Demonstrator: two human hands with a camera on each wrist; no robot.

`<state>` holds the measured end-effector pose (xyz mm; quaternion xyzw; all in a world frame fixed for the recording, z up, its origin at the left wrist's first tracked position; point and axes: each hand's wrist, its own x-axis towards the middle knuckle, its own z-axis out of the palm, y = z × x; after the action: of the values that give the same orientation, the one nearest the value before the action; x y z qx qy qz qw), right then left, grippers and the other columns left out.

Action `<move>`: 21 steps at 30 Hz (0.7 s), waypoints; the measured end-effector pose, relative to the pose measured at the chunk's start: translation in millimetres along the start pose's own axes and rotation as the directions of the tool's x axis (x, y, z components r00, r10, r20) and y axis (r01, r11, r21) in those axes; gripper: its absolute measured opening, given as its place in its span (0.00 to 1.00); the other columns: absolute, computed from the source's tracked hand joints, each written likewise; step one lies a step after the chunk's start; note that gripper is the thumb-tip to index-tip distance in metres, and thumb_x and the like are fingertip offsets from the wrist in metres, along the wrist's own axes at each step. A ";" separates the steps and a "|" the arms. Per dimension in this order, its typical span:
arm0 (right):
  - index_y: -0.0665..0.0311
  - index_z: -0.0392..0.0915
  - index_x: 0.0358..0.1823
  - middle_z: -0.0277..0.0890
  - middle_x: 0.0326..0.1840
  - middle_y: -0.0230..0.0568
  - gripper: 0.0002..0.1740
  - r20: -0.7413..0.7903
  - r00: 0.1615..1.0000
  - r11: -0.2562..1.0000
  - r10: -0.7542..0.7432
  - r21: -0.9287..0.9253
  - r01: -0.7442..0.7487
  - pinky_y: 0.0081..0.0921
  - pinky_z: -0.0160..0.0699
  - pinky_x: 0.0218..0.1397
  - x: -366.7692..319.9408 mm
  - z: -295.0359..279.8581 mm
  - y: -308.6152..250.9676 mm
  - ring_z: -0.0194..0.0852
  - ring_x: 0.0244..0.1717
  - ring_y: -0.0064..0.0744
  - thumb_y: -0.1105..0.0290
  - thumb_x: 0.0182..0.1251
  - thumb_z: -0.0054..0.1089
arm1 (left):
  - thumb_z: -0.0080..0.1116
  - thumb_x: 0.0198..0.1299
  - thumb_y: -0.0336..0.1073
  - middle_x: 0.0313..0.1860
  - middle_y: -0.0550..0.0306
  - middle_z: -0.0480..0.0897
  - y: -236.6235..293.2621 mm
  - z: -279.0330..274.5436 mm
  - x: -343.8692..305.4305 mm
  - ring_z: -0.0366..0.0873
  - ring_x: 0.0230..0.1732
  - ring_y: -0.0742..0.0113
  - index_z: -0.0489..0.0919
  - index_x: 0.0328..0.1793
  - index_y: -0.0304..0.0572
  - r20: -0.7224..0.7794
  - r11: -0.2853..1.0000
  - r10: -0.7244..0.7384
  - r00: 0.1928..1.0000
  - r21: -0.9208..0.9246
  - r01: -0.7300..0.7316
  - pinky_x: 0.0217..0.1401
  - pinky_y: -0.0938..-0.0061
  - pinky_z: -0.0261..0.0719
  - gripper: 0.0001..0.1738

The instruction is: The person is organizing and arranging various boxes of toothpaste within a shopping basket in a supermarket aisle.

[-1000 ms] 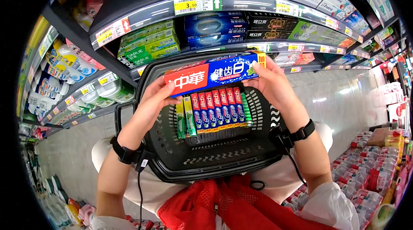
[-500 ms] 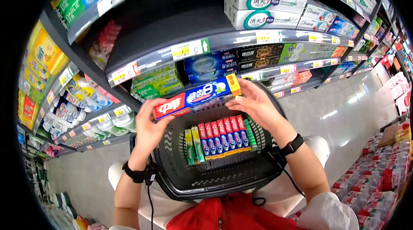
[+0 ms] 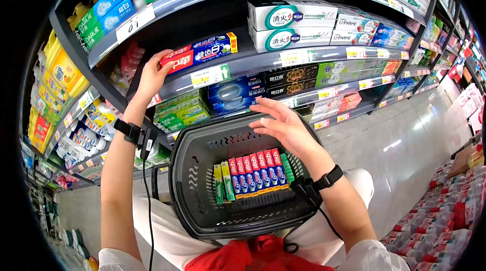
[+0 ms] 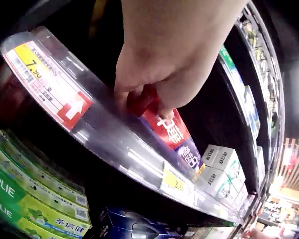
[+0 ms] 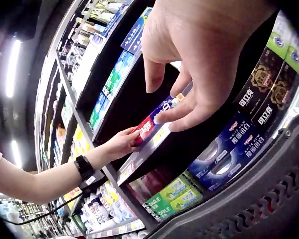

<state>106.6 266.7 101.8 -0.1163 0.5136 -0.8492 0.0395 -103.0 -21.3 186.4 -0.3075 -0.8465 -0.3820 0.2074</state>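
My left hand grips the red end of a red and blue toothpaste box, which lies lengthwise along the front of a dark shelf. In the left wrist view, the thumb and fingers pinch that box just behind the price rail. My right hand hovers over the back of a black basket, fingers spread and holding nothing. Inside the basket stands a row of matching red and blue toothpaste boxes, with green and yellow boxes at its left end.
White toothpaste boxes are stacked to the right on the same shelf. Below it sit green boxes and blue boxes. A price rail edges the shelf. Bottle packs stand on the floor at right.
My left hand has carried the toothpaste box from above the basket up and left onto the shelf. The right hand has let go of it and stays over the basket.
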 end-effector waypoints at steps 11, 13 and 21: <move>0.65 0.58 0.63 0.62 0.61 0.48 0.29 0.018 1.000 1.000 -0.018 0.004 0.018 0.31 0.69 0.57 1.5 2.6 -7.7 0.70 0.53 0.37 0.73 0.60 0.54 | 0.51 0.60 0.31 0.51 0.53 0.75 24.1 18.5 13.0 0.71 0.50 0.73 0.69 0.58 0.31 0.291 0.995 -0.029 0.956 -0.081 0.055 0.55 0.79 0.68 0.20; 0.65 0.58 0.63 0.62 0.61 0.48 0.29 0.015 1.000 1.000 -0.014 0.002 0.014 0.31 0.69 0.57 1.2 1.7 -6.1 0.70 0.53 0.37 0.73 0.60 0.54 | 0.52 0.60 0.31 0.51 0.52 0.75 23.2 20.2 12.8 0.71 0.48 0.73 0.69 0.58 0.31 0.291 0.994 -0.018 0.957 -0.097 0.048 0.53 0.78 0.70 0.20; 0.65 0.58 0.63 0.63 0.61 0.47 0.28 0.005 1.000 1.000 -0.003 0.010 0.003 0.32 0.70 0.56 1.2 -2.1 -1.2 0.71 0.52 0.38 0.74 0.61 0.53 | 0.49 0.60 0.30 0.62 0.47 0.67 18.0 24.8 10.2 0.64 0.63 0.58 0.67 0.61 0.35 0.229 0.973 0.170 0.958 0.113 -0.200 0.65 0.70 0.59 0.22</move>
<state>105.0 268.9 102.1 -0.1189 0.5091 -0.8515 0.0402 -101.1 10.9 186.3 -0.4108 -0.8553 -0.2669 0.1686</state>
